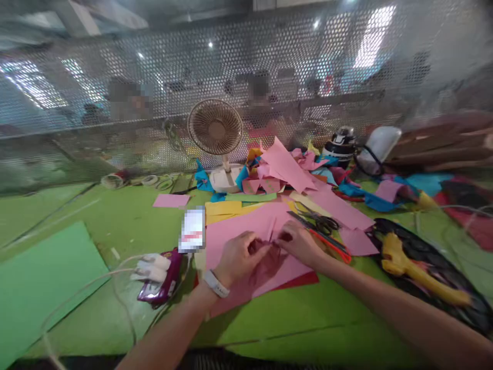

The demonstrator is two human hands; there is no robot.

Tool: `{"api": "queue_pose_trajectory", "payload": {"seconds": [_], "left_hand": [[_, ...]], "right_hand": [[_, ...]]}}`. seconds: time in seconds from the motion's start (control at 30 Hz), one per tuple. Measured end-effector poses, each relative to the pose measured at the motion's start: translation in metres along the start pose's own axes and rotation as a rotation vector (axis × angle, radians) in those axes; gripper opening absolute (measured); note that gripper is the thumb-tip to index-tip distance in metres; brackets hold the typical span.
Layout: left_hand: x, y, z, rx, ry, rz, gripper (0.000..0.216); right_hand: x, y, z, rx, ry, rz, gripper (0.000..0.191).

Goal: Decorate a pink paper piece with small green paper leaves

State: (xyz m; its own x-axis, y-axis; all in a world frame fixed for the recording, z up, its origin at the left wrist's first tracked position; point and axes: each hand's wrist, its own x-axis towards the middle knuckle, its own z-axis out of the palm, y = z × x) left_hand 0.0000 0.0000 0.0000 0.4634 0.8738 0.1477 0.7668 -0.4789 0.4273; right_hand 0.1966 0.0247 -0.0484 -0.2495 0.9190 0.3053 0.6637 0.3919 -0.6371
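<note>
My left hand (239,258) and my right hand (301,244) meet over a large pink paper sheet (239,231) on the green table (292,318). Both pinch a small dark red paper piece (274,247) between their fingertips. A white band sits on my left wrist. Black scissors (321,222) and an orange-handled cutter (331,245) lie just right of my right hand.
A small fan (215,134) stands behind a heap of pink, blue and yellow paper scraps (287,169). A yellow glue gun (416,270) lies on a black tray at right. A green sheet (42,280) lies at left, with a purple packet and white plugs (157,272). A mesh screen closes off the back.
</note>
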Motion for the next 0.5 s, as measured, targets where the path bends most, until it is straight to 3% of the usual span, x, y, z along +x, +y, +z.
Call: {"api": "queue_pose_trajectory", "payload": {"seconds": [0.13,0.2,0.37,0.5], "left_hand": [[-0.001,-0.002,0.001,-0.008,0.041,0.135,0.065],[-0.001,-0.004,0.002,-0.035,0.042,0.151,0.066],[-0.001,-0.008,0.000,-0.280,0.015,0.078,0.059],[-0.001,-0.011,-0.001,-0.607,-0.028,-0.094,0.056]], "right_hand": [[-0.002,-0.006,-0.003,0.036,0.034,0.018,0.012],[-0.003,-0.007,-0.004,0.072,0.040,0.035,0.012],[-0.002,-0.011,-0.007,0.161,0.033,0.050,0.013],[-0.002,-0.015,-0.010,0.169,0.062,0.064,0.015]]}}
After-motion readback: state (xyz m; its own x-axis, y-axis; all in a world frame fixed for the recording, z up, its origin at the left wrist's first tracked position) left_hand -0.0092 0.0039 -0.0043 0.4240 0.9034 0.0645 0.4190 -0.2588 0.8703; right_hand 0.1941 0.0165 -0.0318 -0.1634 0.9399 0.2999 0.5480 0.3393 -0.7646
